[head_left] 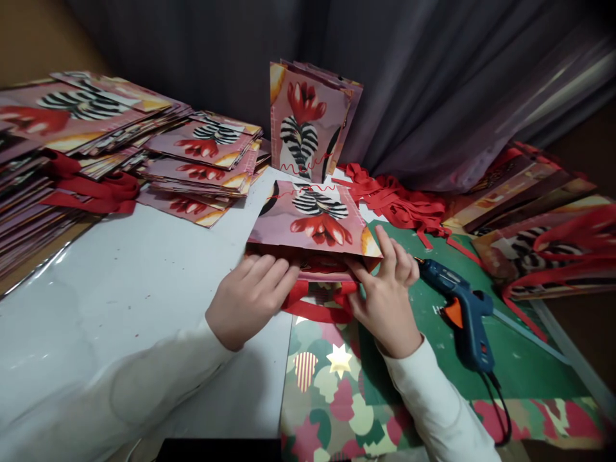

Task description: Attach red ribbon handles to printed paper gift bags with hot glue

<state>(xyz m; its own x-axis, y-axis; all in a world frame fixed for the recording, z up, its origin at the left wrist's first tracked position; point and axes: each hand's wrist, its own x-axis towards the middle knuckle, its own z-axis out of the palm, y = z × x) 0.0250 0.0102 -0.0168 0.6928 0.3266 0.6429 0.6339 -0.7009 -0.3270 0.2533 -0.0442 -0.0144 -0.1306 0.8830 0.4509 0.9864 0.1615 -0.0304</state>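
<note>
Bag (318, 223) has the left hand (253, 298), fingers curled, and right hand (389, 295), fingers half-spread, at its mouth — grip unclear; uneven pulling might tear it.

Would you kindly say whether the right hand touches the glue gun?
Cannot tell: in the head view, the glue gun has its nozzle beside the right hand, any gap unclear.

One left hand (255, 294); one right hand (389, 300); one held bag (317, 221); one glue gun (469, 311); ribbons (397, 200) (heaped past counting).
</note>
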